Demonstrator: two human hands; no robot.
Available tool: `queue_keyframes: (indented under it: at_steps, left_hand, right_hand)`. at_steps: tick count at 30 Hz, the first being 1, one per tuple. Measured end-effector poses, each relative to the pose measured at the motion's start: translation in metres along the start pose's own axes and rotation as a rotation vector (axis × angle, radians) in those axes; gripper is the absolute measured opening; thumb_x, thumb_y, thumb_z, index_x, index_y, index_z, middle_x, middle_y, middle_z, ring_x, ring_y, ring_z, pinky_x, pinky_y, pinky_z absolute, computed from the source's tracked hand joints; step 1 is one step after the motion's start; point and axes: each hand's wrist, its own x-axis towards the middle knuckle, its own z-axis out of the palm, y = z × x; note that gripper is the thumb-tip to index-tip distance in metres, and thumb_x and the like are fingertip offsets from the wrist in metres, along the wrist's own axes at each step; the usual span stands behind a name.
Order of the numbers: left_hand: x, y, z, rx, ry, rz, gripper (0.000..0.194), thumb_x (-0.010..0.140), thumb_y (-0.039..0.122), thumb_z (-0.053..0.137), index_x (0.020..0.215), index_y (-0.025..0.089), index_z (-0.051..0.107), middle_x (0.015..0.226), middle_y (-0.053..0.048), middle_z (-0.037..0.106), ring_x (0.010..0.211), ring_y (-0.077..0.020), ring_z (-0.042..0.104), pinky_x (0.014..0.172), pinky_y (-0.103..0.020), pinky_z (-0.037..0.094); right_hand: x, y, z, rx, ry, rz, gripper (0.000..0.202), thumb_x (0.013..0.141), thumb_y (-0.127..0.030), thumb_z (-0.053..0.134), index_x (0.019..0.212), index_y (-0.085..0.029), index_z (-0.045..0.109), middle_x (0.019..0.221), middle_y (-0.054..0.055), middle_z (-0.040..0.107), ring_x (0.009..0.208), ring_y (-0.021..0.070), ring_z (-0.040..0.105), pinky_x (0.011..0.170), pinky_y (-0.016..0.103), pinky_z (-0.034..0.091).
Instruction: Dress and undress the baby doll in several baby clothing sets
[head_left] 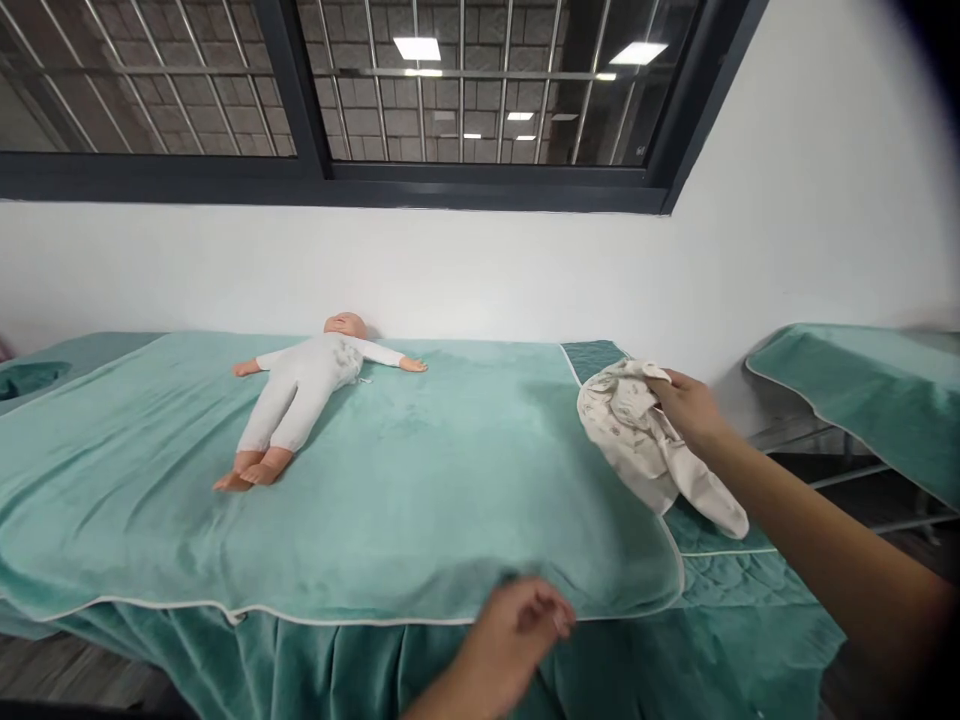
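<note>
Head view: bring left hand (517, 640), with fingers loosely curled and seemingly empty, under printed garment (626, 435) pinched in right hand's (688, 408) fingers at bed's (465, 490) right end, smoothing folds well clear of doll (304, 375).

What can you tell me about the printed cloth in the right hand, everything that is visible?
The printed cloth is off-white with small scattered marks and looks like soft, thin fabric. It seems to be a small garment: a narrow, sleeve-like part hangs toward the lower right. It is crumpled. The right hand grips its upper edge, and the rest droops by the right end of the light green blanket. Whether it touches the bedding is unclear.
</note>
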Motion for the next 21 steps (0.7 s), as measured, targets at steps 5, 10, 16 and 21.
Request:
queue_keyframes:
  at_steps: [5, 10, 16, 21]
  left_hand:
    - [0.082, 0.037, -0.048, -0.106, 0.233, 0.202, 0.046, 0.078, 0.05, 0.071, 0.111, 0.019, 0.061, 0.107, -0.011, 0.067, 0.092, -0.0198, 0.063, 0.079, -0.034, 0.05]
    - [0.123, 0.042, -0.072, -0.237, 0.307, 0.289, 0.058, 0.075, 0.04, 0.078, 0.127, 0.024, 0.057, 0.123, -0.011, 0.062, 0.104, -0.0211, 0.062, 0.092, -0.04, 0.05]
    - [0.116, 0.035, -0.076, -0.566, 0.292, 0.405, 0.053, 0.077, 0.029, 0.077, 0.127, 0.027, 0.058, 0.135, -0.007, 0.059, 0.12, -0.0226, 0.057, 0.107, -0.044, 0.043]
    - [0.113, 0.037, -0.079, -0.753, 0.288, 0.355, 0.043, 0.087, 0.042, 0.066, 0.124, 0.022, 0.062, 0.136, -0.009, 0.06, 0.125, -0.0254, 0.055, 0.11, -0.048, 0.043]
  right_hand:
    - [-0.017, -0.081, 0.03, 0.546, -0.174, 0.009, 0.024, 0.075, -0.042, 0.069, 0.087, -0.021, 0.069, 0.079, 0.0, 0.066, 0.07, 0.0144, 0.06, 0.062, 0.025, 0.049]
    - [-0.051, -0.144, 0.064, 0.79, -0.461, -0.074, 0.023, 0.08, -0.039, 0.068, 0.095, -0.022, 0.069, 0.088, 0.002, 0.07, 0.085, 0.0191, 0.066, 0.076, 0.031, 0.053]
    - [-0.083, -0.135, 0.099, 0.341, -0.875, -0.303, 0.054, 0.086, -0.05, 0.061, 0.136, -0.031, 0.053, 0.143, 0.005, 0.054, 0.132, 0.0271, 0.049, 0.11, 0.046, 0.038]
    - [-0.084, -0.067, 0.124, -0.285, -0.661, -0.408, 0.08, 0.071, -0.039, 0.076, 0.143, -0.023, 0.046, 0.156, 0.012, 0.037, 0.145, 0.0357, 0.026, 0.117, 0.057, 0.016]
